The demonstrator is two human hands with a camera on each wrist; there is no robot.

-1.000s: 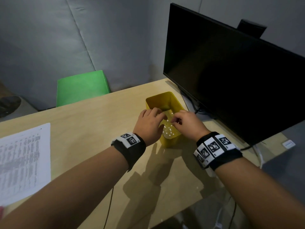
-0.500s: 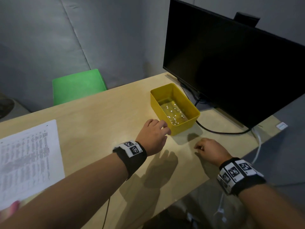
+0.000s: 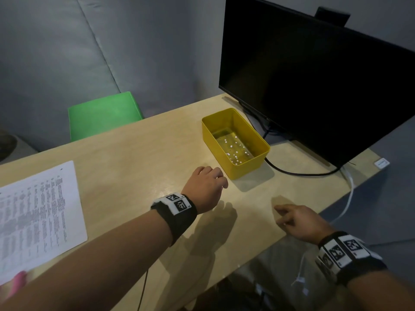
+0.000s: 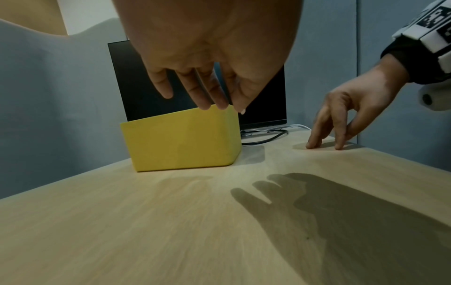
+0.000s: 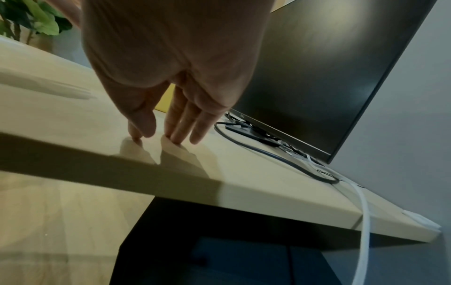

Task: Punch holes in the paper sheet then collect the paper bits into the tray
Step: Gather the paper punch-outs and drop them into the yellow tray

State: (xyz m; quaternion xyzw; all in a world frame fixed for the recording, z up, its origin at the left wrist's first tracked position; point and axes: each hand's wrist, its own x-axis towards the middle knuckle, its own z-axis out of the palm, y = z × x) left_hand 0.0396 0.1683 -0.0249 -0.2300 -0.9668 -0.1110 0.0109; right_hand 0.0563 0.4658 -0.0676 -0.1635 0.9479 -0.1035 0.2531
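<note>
The yellow tray (image 3: 262, 145) stands on the wooden desk in front of the monitor, with several small white paper bits (image 3: 234, 151) on its floor. The printed paper sheet (image 3: 38, 218) lies flat at the desk's left. My left hand (image 3: 207, 187) hovers just left of the tray's near corner, fingers relaxed and holding nothing; the left wrist view shows those fingers (image 4: 202, 94) above the tray (image 4: 180, 140). My right hand (image 3: 294, 221) rests near the desk's front edge, its fingertips (image 5: 175, 137) touching the bare wood, empty.
A black monitor (image 3: 314, 86) stands behind the tray, with a black cable (image 3: 298, 172) and a white cable (image 3: 349, 194) trailing off the desk's right edge. A green chair (image 3: 103, 115) sits beyond the far edge. Something pink (image 3: 19, 279) shows at the sheet's near corner.
Both hands have drawn back from over the tray. The right hand moved down to the desk's front edge; the left stopped beside the tray's near corner.
</note>
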